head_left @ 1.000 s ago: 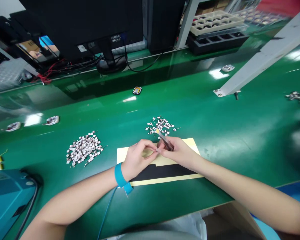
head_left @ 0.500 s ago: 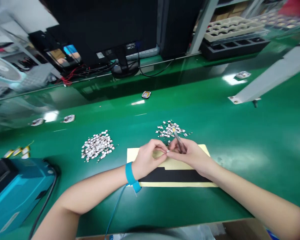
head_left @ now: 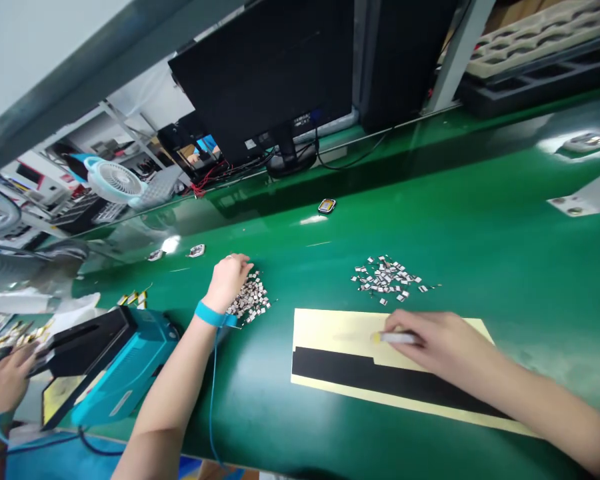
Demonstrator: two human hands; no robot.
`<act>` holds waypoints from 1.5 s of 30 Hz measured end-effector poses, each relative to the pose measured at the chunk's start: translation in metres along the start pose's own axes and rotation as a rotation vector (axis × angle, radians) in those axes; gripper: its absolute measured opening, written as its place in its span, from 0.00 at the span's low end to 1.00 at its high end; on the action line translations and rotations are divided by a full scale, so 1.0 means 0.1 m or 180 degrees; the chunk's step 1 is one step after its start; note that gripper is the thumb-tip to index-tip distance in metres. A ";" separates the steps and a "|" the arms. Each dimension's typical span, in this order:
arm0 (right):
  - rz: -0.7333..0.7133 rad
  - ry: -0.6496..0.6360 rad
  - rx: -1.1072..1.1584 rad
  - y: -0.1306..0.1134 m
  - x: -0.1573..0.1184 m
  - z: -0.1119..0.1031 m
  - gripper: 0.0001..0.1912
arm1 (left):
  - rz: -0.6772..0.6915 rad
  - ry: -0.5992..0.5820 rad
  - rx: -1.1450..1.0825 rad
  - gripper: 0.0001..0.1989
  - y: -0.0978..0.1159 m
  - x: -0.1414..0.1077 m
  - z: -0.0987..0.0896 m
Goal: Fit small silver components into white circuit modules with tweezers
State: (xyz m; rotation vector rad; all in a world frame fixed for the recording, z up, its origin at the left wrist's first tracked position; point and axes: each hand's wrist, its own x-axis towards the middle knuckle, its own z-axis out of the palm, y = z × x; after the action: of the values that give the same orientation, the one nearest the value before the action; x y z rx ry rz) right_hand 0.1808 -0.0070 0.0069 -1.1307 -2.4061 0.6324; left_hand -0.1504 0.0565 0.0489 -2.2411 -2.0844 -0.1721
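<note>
Green worktop | left hand has moved off to the small-parts pile, grip unclear, cannot tell if holding | right hand narrow grip on tweezers above yellow sheet

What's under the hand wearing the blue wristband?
The left hand sits at the edge of a heap of tiny metal pieces on the green bench. Whether pieces lie beneath the palm can't be seen.
</note>
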 end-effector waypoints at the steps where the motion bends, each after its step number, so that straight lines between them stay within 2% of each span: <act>1: -0.0104 -0.0163 -0.0028 -0.03 -0.01 0.03 0.06 | -0.0027 -0.0085 0.0058 0.08 -0.05 0.02 0.05; 6: -0.0220 -0.0457 -0.0203 -0.07 -0.01 0.08 0.08 | 0.0083 -0.0312 0.0093 0.08 -0.06 0.01 0.17; 11: -0.0208 -0.0415 -0.0144 -0.06 0.00 0.03 0.10 | 0.0294 -0.0423 -0.0038 0.12 -0.04 -0.01 0.15; 19: -0.0130 -0.0470 -0.0114 -0.08 -0.01 0.02 0.10 | 0.0652 -0.0566 -0.0238 0.11 -0.01 0.00 0.11; 25: -0.0192 -0.0527 -0.0263 -0.10 0.00 0.03 0.07 | 0.0658 -0.0512 -0.0441 0.10 -0.01 0.01 0.11; 29: -0.0240 -0.0573 -0.0404 -0.14 0.00 0.01 0.03 | 0.0536 -0.0456 -0.0758 0.08 0.03 0.00 0.04; 31: -0.0217 -0.0678 -0.0383 -0.17 -0.01 0.01 0.05 | 0.0339 -0.0357 -0.1252 0.08 0.13 -0.03 -0.03; 34: -0.0220 -0.0814 -0.0560 -0.25 -0.02 0.01 0.06 | -0.0046 -0.0078 -0.2369 0.07 0.43 -0.09 -0.13; 37: -0.0221 -0.0911 -0.0878 -0.31 -0.04 0.02 0.08 | 0.0068 0.0003 -0.3061 0.05 0.80 -0.15 -0.17; 40: -0.0190 -0.0948 -0.1057 -0.34 -0.06 0.02 0.07 | 0.0283 -0.0385 -0.3747 0.04 1.18 -0.20 -0.10; 45: -0.0317 -0.0995 -0.1497 -0.35 -0.09 0.05 0.05 | 0.0525 -0.1312 -0.4392 0.02 1.61 -0.32 0.21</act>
State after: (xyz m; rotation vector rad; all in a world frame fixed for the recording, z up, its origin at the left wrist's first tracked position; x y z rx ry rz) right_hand 0.1621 -0.0351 0.0212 -1.1413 -2.9637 0.2224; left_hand 0.0088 0.0162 0.0273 -3.2915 -2.2121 -1.7173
